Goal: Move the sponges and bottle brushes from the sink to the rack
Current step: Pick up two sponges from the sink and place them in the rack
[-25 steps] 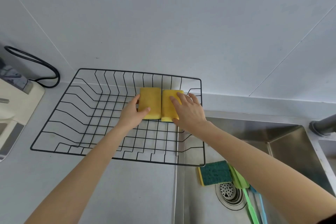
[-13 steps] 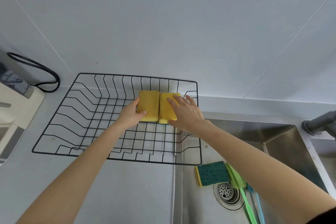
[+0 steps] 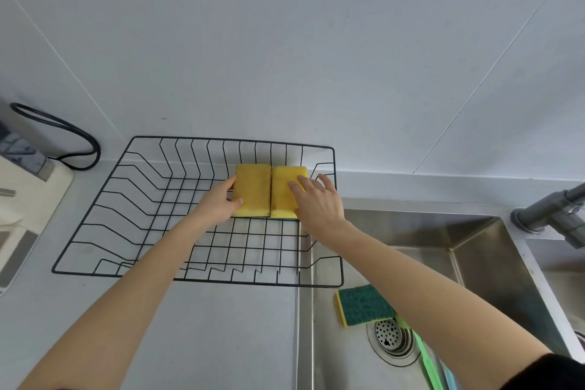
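Nearest to us, in the stainless steel sink [image 3: 474, 266], a green bottle brush handle [image 3: 427, 364] and a pale blue one [image 3: 450, 377] beside it run out of the bottom of the picture next to the round perforated drain strainer [image 3: 390, 338]. Just beyond the drain lies a rectangular sponge with a dark green scouring face and a yellow edge [image 3: 364, 304], flat on the sink floor and partly tucked under our right forearm.

Farther on, the black wire dish rack [image 3: 95, 241] sits on the pale grey countertop [image 3: 221, 336], its right end reaching over the sink's left rim. At the rack's far right, two yellow rectangular sponges lie side by side and touching. Our left hand [image 3: 218, 203] grips the left yellow sponge [image 3: 251, 191] at its left side, thumb on top near the front corner, fingers curled along the edge. Our right hand [image 3: 316, 203] rests flat on the right yellow sponge [image 3: 283, 191], fingers spread and loose over its right half, not closed around it.

At far left, a looped black power cord [image 3: 66, 139] runs to a cream-coloured appliance [image 3: 28, 196]; at far right stands a grey metal faucet [image 3: 550, 215]. We can read no writing or brand anywhere.
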Demonstrator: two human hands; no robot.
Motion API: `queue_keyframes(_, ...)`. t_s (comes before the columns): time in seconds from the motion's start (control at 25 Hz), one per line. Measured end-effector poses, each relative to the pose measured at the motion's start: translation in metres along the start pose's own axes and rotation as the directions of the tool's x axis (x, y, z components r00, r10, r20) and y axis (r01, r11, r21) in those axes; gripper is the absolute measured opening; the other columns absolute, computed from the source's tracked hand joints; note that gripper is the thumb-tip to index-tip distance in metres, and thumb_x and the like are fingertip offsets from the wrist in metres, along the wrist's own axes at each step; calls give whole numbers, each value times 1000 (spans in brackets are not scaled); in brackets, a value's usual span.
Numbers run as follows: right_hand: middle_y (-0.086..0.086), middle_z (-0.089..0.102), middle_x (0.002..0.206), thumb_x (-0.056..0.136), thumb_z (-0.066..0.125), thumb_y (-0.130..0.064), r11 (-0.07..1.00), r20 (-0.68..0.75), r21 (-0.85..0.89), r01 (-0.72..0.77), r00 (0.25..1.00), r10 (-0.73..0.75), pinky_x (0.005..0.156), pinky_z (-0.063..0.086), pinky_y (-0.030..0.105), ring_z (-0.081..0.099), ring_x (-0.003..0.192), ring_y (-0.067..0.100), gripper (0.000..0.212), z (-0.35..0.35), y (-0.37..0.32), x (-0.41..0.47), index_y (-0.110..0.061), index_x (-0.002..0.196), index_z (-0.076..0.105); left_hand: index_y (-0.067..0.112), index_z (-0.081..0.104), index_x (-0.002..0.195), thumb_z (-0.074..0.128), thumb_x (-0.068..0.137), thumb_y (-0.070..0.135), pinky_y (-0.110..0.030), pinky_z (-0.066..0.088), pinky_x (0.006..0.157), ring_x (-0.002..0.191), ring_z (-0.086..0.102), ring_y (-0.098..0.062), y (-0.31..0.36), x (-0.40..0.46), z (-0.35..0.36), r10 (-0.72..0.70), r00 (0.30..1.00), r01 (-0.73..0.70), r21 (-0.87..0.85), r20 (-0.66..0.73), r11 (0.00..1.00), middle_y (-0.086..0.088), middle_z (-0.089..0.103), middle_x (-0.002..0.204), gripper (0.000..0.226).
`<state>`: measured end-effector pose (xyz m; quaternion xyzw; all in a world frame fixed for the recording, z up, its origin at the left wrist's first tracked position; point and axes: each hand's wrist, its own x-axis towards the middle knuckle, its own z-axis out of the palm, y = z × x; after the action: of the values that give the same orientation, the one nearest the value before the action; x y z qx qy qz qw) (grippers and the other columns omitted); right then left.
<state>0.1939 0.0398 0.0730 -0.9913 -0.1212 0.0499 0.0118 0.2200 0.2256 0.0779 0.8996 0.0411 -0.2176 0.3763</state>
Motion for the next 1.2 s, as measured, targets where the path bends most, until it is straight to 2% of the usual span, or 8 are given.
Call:
queue_keyframes(0.2, 9, 34, 149, 90, 52, -16, 1000, 12, 15, 3, 1000, -3, 119, 6, 36, 39, 134, 24, 54, -3, 1, -1, -14, 140, 33, 17, 17, 145, 48, 90, 9, -46, 44, 101, 115, 51, -28, -1, 2, 0, -9, 1000, 9, -7, -1, 1000, -10, 35, 147, 64)
queue_keyframes(0.36, 8, 21, 156, 89, 54, -30, 996, 96, 69, 53, 994, -60, 120, 4, 36, 19, 145, 22, 67, -15, 6, -7, -14, 146, 22, 15, 16, 145, 50, 89, 14, -37, 42, 97, 115, 51, -29, 5, -4, 4, 5, 999, -3, 69, -34, 998, -10, 36, 147, 65)
queue_keyframes(0.6, 6, 18, 158, 91, 51, -33, 992, 60, 117, 51, 996, -58, 120, 2, 35, 13, 147, 19, 67, -40, 12, -32, -16, 147, 19, 11, 23, 143, 55, 87, 22, -38, 32, 110, 134, 37, -28, 20, -33, -2, 65, 997, -55, 197, -46, 979, -11, 36, 148, 66)
queue_keyframes(0.76, 5, 21, 157, 92, 48, -31, 989, 7, 148, 25, 1000, -26, 120, 2, 35, 14, 146, 19, 64, -59, 21, -66, -17, 147, 20, 9, 24, 143, 54, 88, 21, -35, 27, 111, 136, 32, -29, 50, -67, 0, 147, 987, -123, 278, -69, 953, -14, 33, 149, 64)
queue_keyframes(0.88, 6, 21, 157, 93, 46, -31, 988, -30, 156, 1, 1000, 3, 120, 3, 35, 14, 146, 20, 62, -70, 33, -99, -16, 147, 20, 9, 28, 141, 54, 88, 20, -32, 29, 108, 134, 35, -28, 78, -92, 8, 262, 962, -224, 338, -71, 914, -14, 37, 147, 60)
queue_keyframes(1.0, 7, 18, 158, 94, 45, -32, 985, -7, 168, -38, 999, 39, 120, 3, 37, 13, 147, 21, 62, -75, 52, -133, -17, 148, 18, 8, 32, 139, 55, 87, 19, -29, 32, 101, 129, 40, -27, 100, -115, 25, 337, 941, -302, 351, -40, 886, -14, 43, 142, 57)
queue_keyframes(1.2, 8, 19, 157, 93, 45, -31, 979, 28, 180, -99, 995, 96, 120, 5, 37, 16, 146, 21, 64, -70, 81, -182, -16, 148, 17, 12, 26, 141, 53, 88, 22, -29, 23, 111, 138, 30, -23, 130, -140, 63, 430, 902, -405, 392, 26, 826, -10, 32, 150, 60)
